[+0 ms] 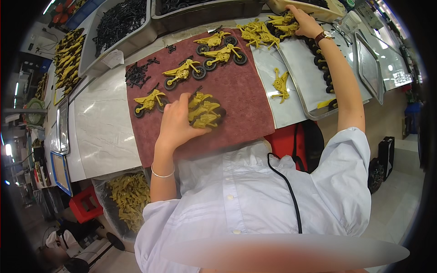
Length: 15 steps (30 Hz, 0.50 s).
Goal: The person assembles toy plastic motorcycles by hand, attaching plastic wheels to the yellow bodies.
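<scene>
My left hand (175,123) is closed around a bunch of yellow toy motorcycles (203,110), blurred by motion, over the dark red cloth (246,107). At the far right, my right hand (304,23) is closed on more yellow toy motorcycles, at the upper end of a metal tray (298,82). Several yellow toy motorcycles with black wheels, such as a middle one (183,73), lie on the cloth. One more motorcycle (148,103) lies just left of my left hand. Loose yellow motorcycle bodies (257,34) sit beside my right hand, and a single body (281,85) lies nearer me.
Small black parts (136,75) lie on the cloth's left side. Grey bins (148,34) of black parts stand along the back. Black wheels line the tray's right side. A bag of yellow parts (129,198) is below the table at left, beside a red stool (86,203).
</scene>
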Available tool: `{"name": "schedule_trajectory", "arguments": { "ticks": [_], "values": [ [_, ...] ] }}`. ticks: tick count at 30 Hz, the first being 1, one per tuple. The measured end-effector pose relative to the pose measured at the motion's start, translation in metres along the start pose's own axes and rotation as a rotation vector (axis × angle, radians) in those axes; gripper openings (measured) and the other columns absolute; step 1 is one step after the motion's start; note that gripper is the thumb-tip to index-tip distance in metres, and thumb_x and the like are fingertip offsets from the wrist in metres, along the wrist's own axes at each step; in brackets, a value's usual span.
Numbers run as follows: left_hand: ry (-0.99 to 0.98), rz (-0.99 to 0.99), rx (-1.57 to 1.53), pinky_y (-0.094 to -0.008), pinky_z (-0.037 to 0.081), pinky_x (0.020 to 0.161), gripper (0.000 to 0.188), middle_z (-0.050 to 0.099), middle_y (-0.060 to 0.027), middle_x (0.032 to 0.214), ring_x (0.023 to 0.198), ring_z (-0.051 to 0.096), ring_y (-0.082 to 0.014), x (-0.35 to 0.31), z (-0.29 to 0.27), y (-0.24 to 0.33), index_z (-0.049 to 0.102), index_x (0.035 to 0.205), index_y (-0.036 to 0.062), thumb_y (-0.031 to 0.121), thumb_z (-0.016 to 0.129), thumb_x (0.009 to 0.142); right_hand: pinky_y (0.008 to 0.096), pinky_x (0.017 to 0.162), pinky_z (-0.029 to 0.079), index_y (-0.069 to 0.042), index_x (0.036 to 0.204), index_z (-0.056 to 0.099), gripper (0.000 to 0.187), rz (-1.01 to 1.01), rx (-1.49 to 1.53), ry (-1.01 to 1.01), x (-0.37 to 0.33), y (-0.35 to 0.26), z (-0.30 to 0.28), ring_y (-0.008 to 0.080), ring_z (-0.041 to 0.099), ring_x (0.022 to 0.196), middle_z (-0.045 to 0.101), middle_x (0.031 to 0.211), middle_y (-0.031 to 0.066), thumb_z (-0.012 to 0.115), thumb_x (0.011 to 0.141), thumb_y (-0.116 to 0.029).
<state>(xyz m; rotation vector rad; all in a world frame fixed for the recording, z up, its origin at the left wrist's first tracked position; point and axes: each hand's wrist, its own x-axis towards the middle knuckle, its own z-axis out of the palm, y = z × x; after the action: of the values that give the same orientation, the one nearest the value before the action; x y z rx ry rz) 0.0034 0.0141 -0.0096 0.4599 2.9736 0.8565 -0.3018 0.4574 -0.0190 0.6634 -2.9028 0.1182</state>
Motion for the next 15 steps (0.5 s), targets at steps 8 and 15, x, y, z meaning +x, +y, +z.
{"name": "schedule_trajectory", "arguments": {
  "ticks": [8, 15],
  "values": [
    [0.008, 0.012, -0.007, -0.0413, 0.040, 0.079, 0.084, 0.063, -0.0139, 0.091, 0.089, 0.061, -0.0333, 0.000, 0.001, -0.004, 0.047, 0.117, 0.0037, 0.031, 0.089, 0.050, 0.0415, 0.081, 0.049, -0.027, 0.141, 0.033, 0.097, 0.080, 0.147, -0.158, -0.003, -0.009, -0.010, 0.0302, 0.059, 0.101, 0.062, 0.101, 0.0114, 0.078, 0.059, -0.001],
    [0.006, 0.005, -0.003, -0.0411, 0.040, 0.079, 0.085, 0.063, -0.0142, 0.091, 0.089, 0.061, -0.0336, 0.000, 0.002, -0.006, 0.047, 0.118, 0.0035, 0.033, 0.089, 0.050, 0.0454, 0.091, 0.036, -0.031, 0.140, 0.036, 0.097, 0.024, -0.190, -0.071, -0.018, -0.014, -0.016, 0.0252, 0.056, 0.107, 0.064, 0.102, 0.0042, 0.081, 0.057, -0.009]
  ]
}}
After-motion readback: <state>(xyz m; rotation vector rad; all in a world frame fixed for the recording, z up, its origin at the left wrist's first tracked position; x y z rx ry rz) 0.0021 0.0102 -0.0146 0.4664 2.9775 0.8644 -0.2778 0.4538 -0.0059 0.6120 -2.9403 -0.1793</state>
